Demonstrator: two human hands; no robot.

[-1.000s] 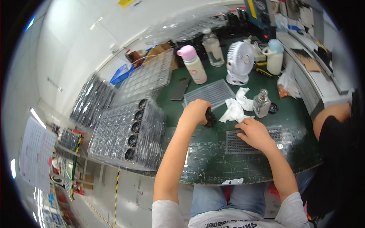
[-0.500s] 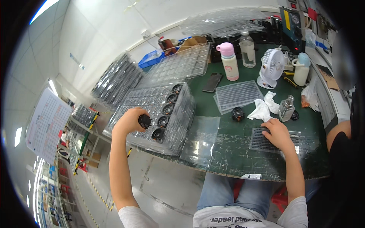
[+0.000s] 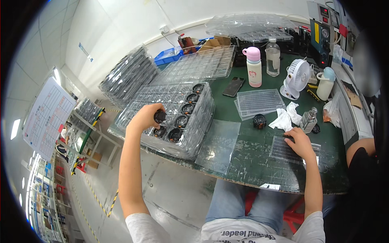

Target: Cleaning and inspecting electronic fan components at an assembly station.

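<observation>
The left hand point(image 3: 146, 118) grasped a black round part point(image 3: 159, 116) between thumb and fingers, over the near edge of the clear tray stack point(image 3: 204, 135) on the left; whether the part touched the tray could not be told. Five similar parts sat in the tray's right-hand column, and another lay just near of the held one. The right hand point(image 3: 301, 142) lay with its fingers loosely bent on a perforated sheet point(image 3: 279, 148), at the near right of the worktop point(image 3: 255, 160). Between the hands, a clear film point(image 3: 219, 143) lay beside the tray stack, with a lone black part point(image 3: 259, 121) farther back, near white tissues point(image 3: 281, 120). A small glass bottle point(image 3: 309, 120) stood just beyond the right hand. Farther off were a phone point(image 3: 234, 86), a pink-capped bottle point(image 3: 254, 73) and a white fan point(image 3: 299, 75).
</observation>
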